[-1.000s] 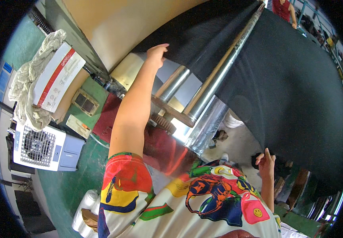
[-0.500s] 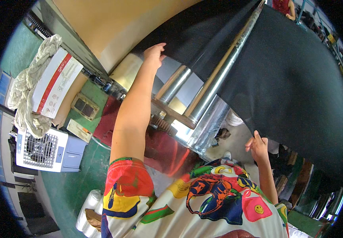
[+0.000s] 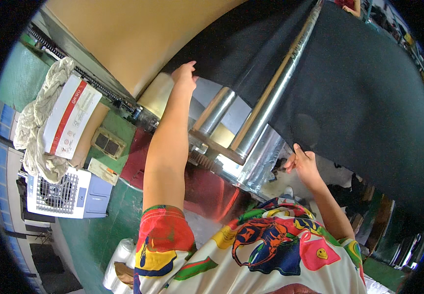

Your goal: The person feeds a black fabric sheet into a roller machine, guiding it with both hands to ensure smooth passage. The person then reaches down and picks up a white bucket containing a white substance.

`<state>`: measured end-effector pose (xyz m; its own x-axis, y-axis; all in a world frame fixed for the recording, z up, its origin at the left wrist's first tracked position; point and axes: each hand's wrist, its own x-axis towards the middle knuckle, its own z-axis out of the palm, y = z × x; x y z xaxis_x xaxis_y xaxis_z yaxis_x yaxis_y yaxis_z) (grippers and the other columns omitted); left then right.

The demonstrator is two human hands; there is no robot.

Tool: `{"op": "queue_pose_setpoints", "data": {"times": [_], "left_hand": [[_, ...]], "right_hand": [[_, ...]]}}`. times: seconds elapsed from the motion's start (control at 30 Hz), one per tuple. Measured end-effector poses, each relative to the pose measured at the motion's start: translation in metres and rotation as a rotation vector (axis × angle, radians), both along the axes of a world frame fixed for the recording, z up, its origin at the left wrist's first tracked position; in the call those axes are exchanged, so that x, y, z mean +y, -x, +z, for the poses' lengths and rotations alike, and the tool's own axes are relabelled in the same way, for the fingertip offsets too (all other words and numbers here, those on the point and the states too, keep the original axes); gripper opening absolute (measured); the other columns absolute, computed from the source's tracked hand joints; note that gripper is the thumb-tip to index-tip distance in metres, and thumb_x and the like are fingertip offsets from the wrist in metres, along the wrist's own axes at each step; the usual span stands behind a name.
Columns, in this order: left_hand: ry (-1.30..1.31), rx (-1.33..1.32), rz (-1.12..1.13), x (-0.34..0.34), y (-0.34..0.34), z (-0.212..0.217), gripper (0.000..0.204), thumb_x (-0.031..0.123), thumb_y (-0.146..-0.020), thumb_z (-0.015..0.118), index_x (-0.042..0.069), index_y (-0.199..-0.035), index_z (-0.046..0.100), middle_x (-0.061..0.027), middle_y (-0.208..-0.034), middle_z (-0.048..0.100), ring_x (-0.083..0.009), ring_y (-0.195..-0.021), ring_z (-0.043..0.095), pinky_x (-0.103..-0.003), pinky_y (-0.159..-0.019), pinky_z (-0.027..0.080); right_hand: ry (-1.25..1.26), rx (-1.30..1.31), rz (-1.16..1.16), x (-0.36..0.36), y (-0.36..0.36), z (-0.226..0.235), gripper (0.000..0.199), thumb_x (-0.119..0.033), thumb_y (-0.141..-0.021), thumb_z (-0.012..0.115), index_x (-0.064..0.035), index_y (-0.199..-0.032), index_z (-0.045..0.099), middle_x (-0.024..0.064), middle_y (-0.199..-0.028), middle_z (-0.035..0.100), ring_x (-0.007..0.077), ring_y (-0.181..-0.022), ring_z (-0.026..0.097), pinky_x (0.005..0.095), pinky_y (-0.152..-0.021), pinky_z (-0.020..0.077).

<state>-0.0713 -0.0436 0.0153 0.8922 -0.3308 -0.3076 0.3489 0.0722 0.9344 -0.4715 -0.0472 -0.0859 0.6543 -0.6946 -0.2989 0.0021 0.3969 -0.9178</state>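
Note:
A wide black sheet (image 3: 364,103) of smooth material spreads over the far and right side. It passes around a long shiny metal roller (image 3: 276,90). My left hand (image 3: 184,76) reaches far out and grips the sheet's near edge at the left, thumb and forefinger on either side. My right hand (image 3: 305,167) pinches the sheet's lower edge, right of the long roller's near end, its other fingers curled. Between the hands, a shorter metal roller (image 3: 214,112) stands beside the long one, both on a brownish metal bracket (image 3: 217,146).
A large tan sheet or roll (image 3: 138,39) rises at the far left. Below the rollers are a gear (image 3: 203,160) and a red panel (image 3: 204,193). At left are a white carton (image 3: 74,117), bundled whitish cloth (image 3: 38,132) and an air cooler (image 3: 67,193). Another person's arm (image 3: 353,9) shows at upper right.
My right hand has moved left and away from me along the sheet's edge, nearer the long roller. My left hand has shifted slightly left and nearer. The view has tilted a little.

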Motion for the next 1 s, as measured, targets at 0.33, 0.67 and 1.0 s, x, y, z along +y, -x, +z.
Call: {"op": "queue_pose_setpoints", "data": {"times": [0.33, 0.67, 1.0], "left_hand": [[-0.013, -0.077, -0.230, -0.004, 0.004, -0.003, 0.028, -0.002, -0.060, 0.050, 0.008, -0.081, 0.063, -0.0053, -0.095, 0.055, -0.0213, -0.083, 0.047, -0.035, -0.071, 0.036], [0.110, -0.089, -0.453, -0.013, 0.012, -0.015, 0.018, 0.006, -0.073, 0.053, 0.008, -0.089, 0.060, -0.0066, -0.101, 0.053, -0.0192, -0.077, 0.051, -0.030, -0.065, 0.043], [0.143, 0.045, 0.000, 0.001, -0.015, -0.005, 0.034, -0.004, -0.056, 0.041, 0.004, -0.084, 0.058, -0.0081, -0.093, 0.054, -0.0229, -0.077, 0.048, -0.034, -0.068, 0.040]], "right_hand": [[-0.030, -0.131, 0.158, -0.005, -0.057, -0.002, 0.037, -0.028, -0.087, 0.036, 0.0013, -0.076, 0.054, 0.0122, -0.056, 0.056, 0.0162, -0.042, 0.052, 0.0259, -0.042, 0.0453], [0.097, -0.051, 0.070, -0.037, 0.022, 0.002, 0.054, -0.045, -0.084, 0.034, -0.0060, -0.122, 0.030, 0.0168, -0.114, 0.046, 0.0239, -0.095, 0.050, 0.0351, -0.076, 0.0427], [-0.003, -0.298, -0.823, -0.124, 0.251, -0.010, 0.033, -0.025, -0.080, 0.053, 0.0005, -0.101, 0.051, 0.0100, -0.097, 0.054, 0.0224, -0.087, 0.052, 0.0312, -0.071, 0.0454]]}}
